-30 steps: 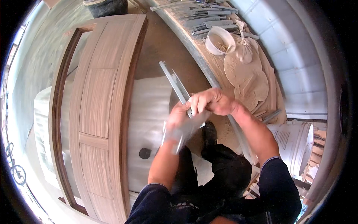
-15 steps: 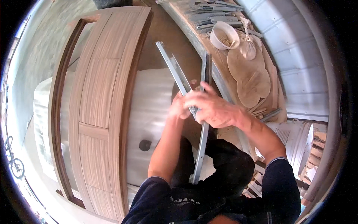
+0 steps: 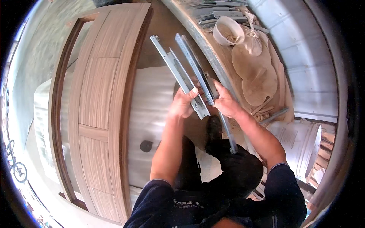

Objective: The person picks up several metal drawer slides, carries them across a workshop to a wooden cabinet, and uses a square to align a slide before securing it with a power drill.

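In my left hand [image 3: 182, 103] is a silvery metal drawer slide [image 3: 172, 65], tilted away to the upper left, with my thumb pressed on its upper face near the lower end. My right hand [image 3: 226, 103] grips a second drawer slide [image 3: 191, 55], with a row of small holes along its rail. This one lies beside the first with a narrow gap between them. A long thin rail [image 3: 227, 131] runs from under my right hand down to my dark-trousered knee; whether it joins the second slide is hidden by the fingers.
A wood-grain panelled frame [image 3: 100, 91] stretches along the left, beside whitish sheeting [image 3: 146, 110]. On the workbench [image 3: 213, 49] at right are several drawer slides [image 3: 222, 15], a white tub [image 3: 224, 32] with small wooden pieces, a knotted plastic bag [image 3: 254, 45] and a white bucket [image 3: 296, 142] below.
My hands have moved apart from their crossed, overlapping position. The right-hand slide has swung to lie nearly parallel with the left one, and the thin rail's lower end has shifted right.
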### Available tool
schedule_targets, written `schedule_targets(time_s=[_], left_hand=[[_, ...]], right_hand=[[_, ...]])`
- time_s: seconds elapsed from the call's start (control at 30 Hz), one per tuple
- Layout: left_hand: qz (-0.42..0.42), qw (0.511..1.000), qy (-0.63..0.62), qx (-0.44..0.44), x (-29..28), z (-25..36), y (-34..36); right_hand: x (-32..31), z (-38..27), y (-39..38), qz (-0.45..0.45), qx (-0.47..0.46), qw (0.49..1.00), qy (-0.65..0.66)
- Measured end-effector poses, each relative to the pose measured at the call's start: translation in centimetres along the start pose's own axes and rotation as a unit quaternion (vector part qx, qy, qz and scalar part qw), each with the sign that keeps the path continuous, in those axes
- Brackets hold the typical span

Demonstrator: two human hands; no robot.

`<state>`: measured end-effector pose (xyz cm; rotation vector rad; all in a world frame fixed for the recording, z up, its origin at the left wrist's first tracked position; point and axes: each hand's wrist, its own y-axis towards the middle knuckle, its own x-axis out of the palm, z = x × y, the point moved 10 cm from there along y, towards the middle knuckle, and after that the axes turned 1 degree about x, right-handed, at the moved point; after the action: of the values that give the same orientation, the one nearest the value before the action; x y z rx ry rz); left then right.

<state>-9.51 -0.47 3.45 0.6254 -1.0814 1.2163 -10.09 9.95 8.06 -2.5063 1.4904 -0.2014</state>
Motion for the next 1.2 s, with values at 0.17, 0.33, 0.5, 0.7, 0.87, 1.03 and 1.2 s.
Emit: schedule_targets(time_s=[0.17, 0.33, 0.5, 0.7, 0.87, 1.03, 1.2], left_hand=[[0.022, 1.000, 0.017, -0.003, -1.4, 0.0, -0.4], [0.042, 0.998, 0.028, 0.020, -1.6, -0.3, -0.2], [0.033, 0.999, 0.007, -0.027, -2.6, -1.1, 0.1], [0.029, 0.999, 0.022, 0.037, -1.7, 0.5, 0.4], [0.068, 0.993, -0.021, 0.099, -2.1, 1.6, 0.5], [0.078, 0.994, -0.004, 0.080, -2.7, 1.2, 0.6], [0.028, 0.999, 0.005, 0.020, -0.4, -1.3, 0.5]], right_hand=[[0.4, -1.4, 0.6, -0.003, -0.007, 0.998, -0.068], [-0.4, 1.3, 0.1, -0.073, 0.045, 0.991, -0.099], [0.9, 0.8, 0.0, -0.081, 0.061, 0.992, -0.076], [-0.6, 2.2, -5.3, -0.047, 0.176, 0.983, 0.002], [-3.5, 5.3, -15.3, -0.049, 0.173, 0.978, 0.106], [-3.9, 7.5, -14.5, 0.133, 0.098, 0.947, 0.276], [-2.8, 5.3, -8.4, 0.231, 0.051, 0.945, 0.225]])
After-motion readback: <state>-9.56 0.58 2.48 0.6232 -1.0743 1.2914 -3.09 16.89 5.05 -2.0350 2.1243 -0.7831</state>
